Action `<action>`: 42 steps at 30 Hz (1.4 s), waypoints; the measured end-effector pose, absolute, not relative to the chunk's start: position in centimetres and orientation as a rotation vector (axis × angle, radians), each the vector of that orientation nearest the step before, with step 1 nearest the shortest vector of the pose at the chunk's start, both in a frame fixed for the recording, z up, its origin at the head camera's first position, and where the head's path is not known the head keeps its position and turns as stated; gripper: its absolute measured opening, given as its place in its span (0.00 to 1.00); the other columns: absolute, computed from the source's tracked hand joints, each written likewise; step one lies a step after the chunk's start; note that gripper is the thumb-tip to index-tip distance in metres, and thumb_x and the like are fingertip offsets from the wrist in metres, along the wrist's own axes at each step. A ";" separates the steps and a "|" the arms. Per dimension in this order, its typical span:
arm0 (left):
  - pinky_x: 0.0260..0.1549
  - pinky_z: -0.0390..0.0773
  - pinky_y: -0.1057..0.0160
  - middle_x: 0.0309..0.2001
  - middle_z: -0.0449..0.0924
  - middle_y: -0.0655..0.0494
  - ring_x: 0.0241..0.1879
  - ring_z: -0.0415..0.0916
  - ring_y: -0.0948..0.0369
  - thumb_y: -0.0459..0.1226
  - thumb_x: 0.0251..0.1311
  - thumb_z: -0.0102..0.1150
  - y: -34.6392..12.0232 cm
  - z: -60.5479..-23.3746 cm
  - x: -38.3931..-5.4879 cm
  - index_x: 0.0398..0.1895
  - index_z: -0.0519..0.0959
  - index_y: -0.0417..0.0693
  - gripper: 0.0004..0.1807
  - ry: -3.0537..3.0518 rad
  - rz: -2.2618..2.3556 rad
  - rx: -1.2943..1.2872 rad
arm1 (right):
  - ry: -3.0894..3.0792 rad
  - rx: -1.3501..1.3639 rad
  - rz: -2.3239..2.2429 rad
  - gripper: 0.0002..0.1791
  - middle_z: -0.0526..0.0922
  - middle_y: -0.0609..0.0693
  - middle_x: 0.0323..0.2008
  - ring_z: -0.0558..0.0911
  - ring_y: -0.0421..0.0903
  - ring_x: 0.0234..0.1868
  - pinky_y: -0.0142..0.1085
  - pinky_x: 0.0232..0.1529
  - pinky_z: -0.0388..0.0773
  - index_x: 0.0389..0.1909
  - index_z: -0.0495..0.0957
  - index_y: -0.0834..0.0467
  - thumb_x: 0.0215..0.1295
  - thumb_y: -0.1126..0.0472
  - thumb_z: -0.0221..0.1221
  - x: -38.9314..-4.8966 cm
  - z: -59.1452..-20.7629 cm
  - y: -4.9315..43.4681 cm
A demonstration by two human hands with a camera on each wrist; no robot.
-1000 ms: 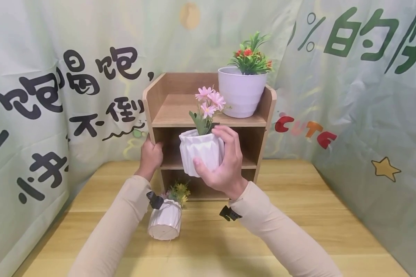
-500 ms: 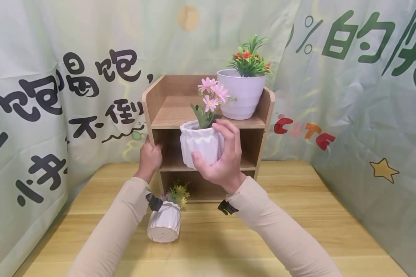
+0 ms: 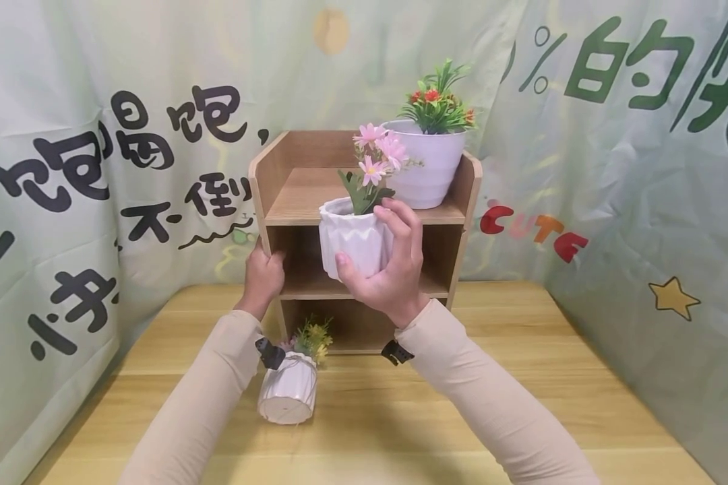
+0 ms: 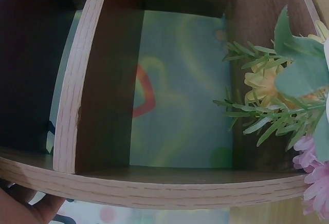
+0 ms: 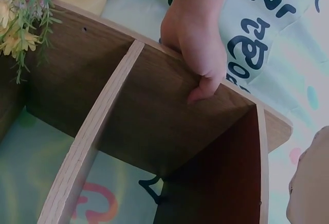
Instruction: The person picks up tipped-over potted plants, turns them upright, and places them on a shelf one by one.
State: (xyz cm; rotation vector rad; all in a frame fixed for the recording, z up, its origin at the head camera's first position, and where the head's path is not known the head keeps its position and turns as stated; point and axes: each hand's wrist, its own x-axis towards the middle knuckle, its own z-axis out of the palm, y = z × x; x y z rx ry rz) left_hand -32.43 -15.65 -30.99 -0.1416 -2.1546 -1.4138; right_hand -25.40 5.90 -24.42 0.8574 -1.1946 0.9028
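My right hand (image 3: 394, 263) holds a white pleated flower pot (image 3: 353, 242) with pink flowers (image 3: 376, 155), fingers round its right side and thumb across the front. The pot is in front of the wooden shelf (image 3: 315, 214), at the height of its middle compartment. My left hand (image 3: 263, 279) grips the shelf's left side panel; in the right wrist view the left thumb (image 5: 205, 88) lies over the panel's edge. A second white pot (image 3: 288, 387) with yellow and pink flowers lies tipped on the table below my left wrist.
A larger white pot (image 3: 427, 168) with red flowers and green leaves stands on the right of the top shelf. The shelf stands on a wooden table (image 3: 491, 391). Printed cloth (image 3: 607, 202) hangs behind and at both sides.
My right hand has raised the pink-flowered pot and shifted it slightly right. The left hand keeps its grip on the side panel, and the tipped pot stays put.
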 end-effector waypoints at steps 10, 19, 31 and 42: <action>0.59 0.67 0.46 0.54 0.75 0.31 0.57 0.71 0.41 0.34 0.63 0.47 -15.6 -30.9 -32.2 0.62 0.67 0.35 0.24 -2.157 -1.406 -0.141 | -1.137 0.868 0.891 0.32 0.71 0.69 0.48 0.72 0.63 0.51 0.48 0.49 0.76 0.50 0.68 0.67 0.47 0.53 0.64 -26.4 -24.1 5.6; 0.59 0.67 0.47 0.54 0.75 0.31 0.56 0.71 0.41 0.34 0.63 0.48 -15.4 -30.9 -32.3 0.62 0.67 0.33 0.24 -2.145 -1.414 -0.147 | -1.111 0.837 0.830 0.32 0.70 0.69 0.49 0.71 0.63 0.52 0.50 0.52 0.74 0.51 0.68 0.67 0.47 0.54 0.65 -27.1 -23.5 5.4; 0.59 0.67 0.46 0.53 0.75 0.31 0.55 0.71 0.41 0.33 0.63 0.47 -15.6 -31.0 -32.4 0.60 0.67 0.34 0.22 -2.161 -1.421 -0.141 | -1.154 0.781 0.837 0.33 0.70 0.67 0.51 0.71 0.63 0.53 0.49 0.50 0.75 0.52 0.68 0.64 0.45 0.55 0.67 -27.8 -23.4 5.3; 0.56 0.69 0.45 0.50 0.75 0.31 0.52 0.72 0.42 0.33 0.63 0.47 -15.6 -31.0 -32.3 0.59 0.67 0.34 0.21 -2.160 -1.420 -0.148 | -1.212 0.737 0.797 0.34 0.70 0.66 0.52 0.70 0.63 0.52 0.48 0.46 0.75 0.53 0.69 0.63 0.46 0.54 0.68 -28.3 -22.9 4.9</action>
